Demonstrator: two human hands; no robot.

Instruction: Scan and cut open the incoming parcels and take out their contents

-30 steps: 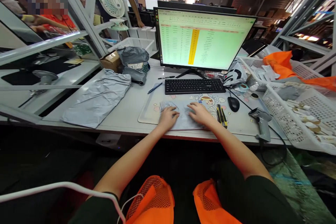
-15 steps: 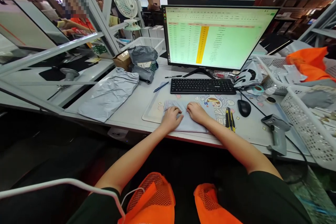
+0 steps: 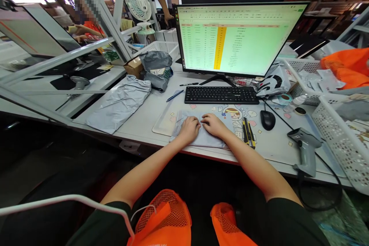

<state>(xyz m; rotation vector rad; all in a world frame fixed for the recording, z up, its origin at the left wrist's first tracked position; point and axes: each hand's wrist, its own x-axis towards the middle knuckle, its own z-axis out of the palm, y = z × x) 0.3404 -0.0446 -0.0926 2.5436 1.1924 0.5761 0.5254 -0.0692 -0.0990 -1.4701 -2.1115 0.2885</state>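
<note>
A pale grey plastic mailing bag lies flat on the printed desk mat, near the front edge of the desk. Small blue and red print shows at its upper right. My left hand rests on the left part of the bag, palm down, fingers slightly bent. Close beside it, my right hand also lies palm down on the bag, fingertips near the left hand's. Neither hand is closed around anything I can see. Just right of the bag lie yellow-and-black utility knives.
Behind the bag stand a keyboard and a monitor. A mouse, a barcode scanner and a white basket are on the right. A crumpled grey bag and a pen lie left.
My two hands have come slightly closer together on the bag. The bag's left part looks more spread out to the left. The view has shifted a little.
</note>
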